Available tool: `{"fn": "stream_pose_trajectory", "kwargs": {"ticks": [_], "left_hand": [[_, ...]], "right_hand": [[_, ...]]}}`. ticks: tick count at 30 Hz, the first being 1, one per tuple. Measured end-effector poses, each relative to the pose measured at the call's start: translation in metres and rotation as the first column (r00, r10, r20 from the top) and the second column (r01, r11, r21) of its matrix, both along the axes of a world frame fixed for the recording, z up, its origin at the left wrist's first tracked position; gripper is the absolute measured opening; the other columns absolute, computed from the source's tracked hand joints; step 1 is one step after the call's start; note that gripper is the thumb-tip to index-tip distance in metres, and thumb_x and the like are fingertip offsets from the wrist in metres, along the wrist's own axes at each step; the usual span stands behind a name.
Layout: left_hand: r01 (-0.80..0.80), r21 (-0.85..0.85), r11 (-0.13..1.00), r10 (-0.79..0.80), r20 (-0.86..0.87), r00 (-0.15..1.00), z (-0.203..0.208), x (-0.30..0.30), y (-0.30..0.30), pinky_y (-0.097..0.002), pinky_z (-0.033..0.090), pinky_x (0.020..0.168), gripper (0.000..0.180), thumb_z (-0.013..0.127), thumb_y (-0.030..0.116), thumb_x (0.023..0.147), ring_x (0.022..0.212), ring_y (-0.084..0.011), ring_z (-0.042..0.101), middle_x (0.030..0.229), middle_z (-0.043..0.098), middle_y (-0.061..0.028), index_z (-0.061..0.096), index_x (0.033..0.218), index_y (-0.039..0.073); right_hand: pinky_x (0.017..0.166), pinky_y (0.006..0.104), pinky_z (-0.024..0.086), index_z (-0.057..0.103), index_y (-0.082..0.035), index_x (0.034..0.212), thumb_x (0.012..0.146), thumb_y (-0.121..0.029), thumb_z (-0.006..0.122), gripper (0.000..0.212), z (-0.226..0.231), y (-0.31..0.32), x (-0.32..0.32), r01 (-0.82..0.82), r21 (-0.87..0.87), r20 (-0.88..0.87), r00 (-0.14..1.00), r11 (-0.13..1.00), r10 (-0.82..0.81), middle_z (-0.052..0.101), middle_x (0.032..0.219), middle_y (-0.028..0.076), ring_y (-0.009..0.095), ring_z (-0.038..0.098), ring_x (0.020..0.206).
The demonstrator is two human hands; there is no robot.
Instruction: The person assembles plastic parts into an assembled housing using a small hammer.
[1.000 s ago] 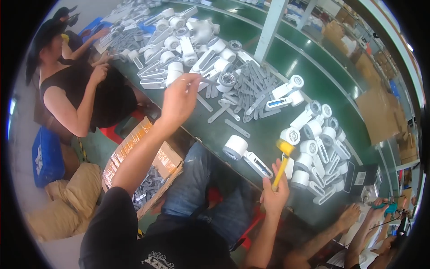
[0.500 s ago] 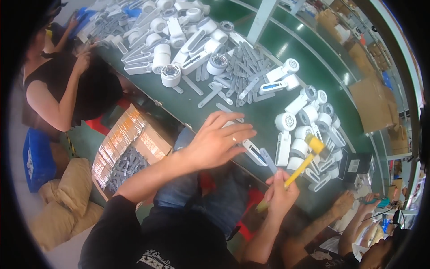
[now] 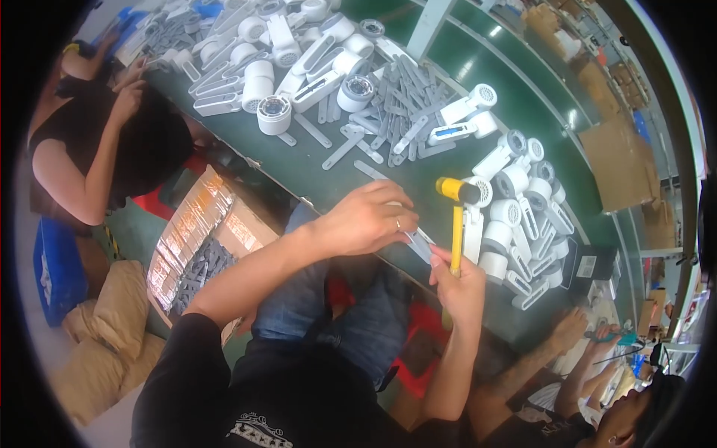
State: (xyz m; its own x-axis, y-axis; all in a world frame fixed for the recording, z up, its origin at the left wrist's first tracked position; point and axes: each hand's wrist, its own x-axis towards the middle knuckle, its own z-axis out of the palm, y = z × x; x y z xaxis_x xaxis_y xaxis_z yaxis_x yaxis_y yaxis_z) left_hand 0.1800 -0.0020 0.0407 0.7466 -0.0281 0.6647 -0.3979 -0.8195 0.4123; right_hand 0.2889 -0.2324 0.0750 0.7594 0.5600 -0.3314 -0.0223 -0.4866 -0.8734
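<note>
Grey strip (image 3: 420, 240) is pinned on the table (image 3: 328, 175) edge by the left hand (image 3: 366, 220), fingers closed on it. Mallet (image 3: 457, 216), at its 3 o'clock, is gripped low on the handle by the right hand (image 3: 459, 284). The strip looks light, stiff and slippery; best held at its near end.

I see my own body from above: a black short-sleeved T-shirt (image 3: 224, 381) with a small pale printed emblem low on the chest, near the bottom edge. My forearms are bare below the sleeves. My left hand (image 3: 366, 220) wears a thin metal ring (image 3: 398, 222) on one finger; my right hand (image 3: 459, 280) is bare. Blue denim jeans (image 3: 336, 313) cover my knees under the table edge
</note>
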Motion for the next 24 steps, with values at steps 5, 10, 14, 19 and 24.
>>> {"fn": "stream_pose_trajectory", "kwargs": {"ticks": [5, 10, 14, 19, 24], "left_hand": [[0.027, -0.008, 1.0, -0.028, -0.096, 0.995, 0.0, 0.001, 0.0, -0.0425, 0.054, 0.093, 0.026, 0.086, 0.016, 0.081, 0.105, -0.0302, 0.068, 0.102, 0.073, -0.0058, 0.072, 0.1, 0.007], [-0.012, -0.032, 0.999, 0.009, -0.072, 0.997, 0.001, -0.004, -0.003, -0.042, 0.055, 0.091, 0.027, 0.087, 0.015, 0.08, 0.104, -0.0289, 0.068, 0.101, 0.073, -0.0058, 0.072, 0.101, 0.008], [-0.003, -0.001, 1.0, 0.003, -0.095, 0.995, 0.001, -0.005, -0.004, -0.0409, 0.055, 0.089, 0.027, 0.087, 0.015, 0.08, 0.103, -0.0278, 0.069, 0.101, 0.073, -0.0047, 0.072, 0.101, 0.007], [-0.027, 0.026, 0.999, 0.03, -0.108, 0.994, 0.003, -0.003, -0.006, -0.0412, 0.056, 0.09, 0.028, 0.087, 0.016, 0.079, 0.104, -0.0271, 0.069, 0.104, 0.074, -0.0045, 0.072, 0.1, 0.007], [-0.05, 0.116, 0.992, 0.056, -0.053, 0.997, 0.012, 0.0, -0.009, -0.0403, 0.056, 0.091, 0.032, 0.085, 0.017, 0.081, 0.103, -0.027, 0.07, 0.107, 0.075, -0.0045, 0.076, 0.11, 0.011]], "right_hand": [[0.054, 0.0237, 0.04, 0.078, -0.004, 0.121, 0.1, -0.017, 0.072, 0.025, 0.01, 0.008, 0.0, 0.02, -0.068, -0.039, 0.999, 0.997, -0.023, 0.063, 0.067, -0.002, 0.004, 0.054, 0.06], [0.057, 0.0233, 0.042, 0.076, -0.006, 0.128, 0.1, -0.016, 0.074, 0.03, 0.011, 0.013, 0.005, 0.046, -0.065, -0.015, 0.999, 0.997, -0.047, 0.06, 0.067, -0.003, 0.005, 0.055, 0.062], [0.051, 0.0244, 0.038, 0.069, -0.005, 0.139, 0.102, -0.02, 0.072, 0.04, 0.015, 0.014, 0.007, 0.025, -0.098, -0.096, 0.995, 0.995, -0.034, 0.062, 0.067, 0.002, 0.006, 0.051, 0.053], [0.037, 0.0248, 0.029, 0.062, 0.0, 0.143, 0.106, -0.024, 0.067, 0.045, -0.002, 0.007, 0.01, 0.109, 0.074, -0.45, 0.891, 0.991, -0.064, 0.066, 0.068, 0.011, 0.008, 0.041, 0.038], [0.037, 0.0254, 0.028, 0.066, 0.001, 0.136, 0.105, -0.024, 0.068, 0.039, -0.015, 0.007, 0.006, 0.192, 0.101, -0.43, 0.893, 0.976, -0.131, 0.063, 0.065, 0.008, 0.009, 0.041, 0.038]]}}
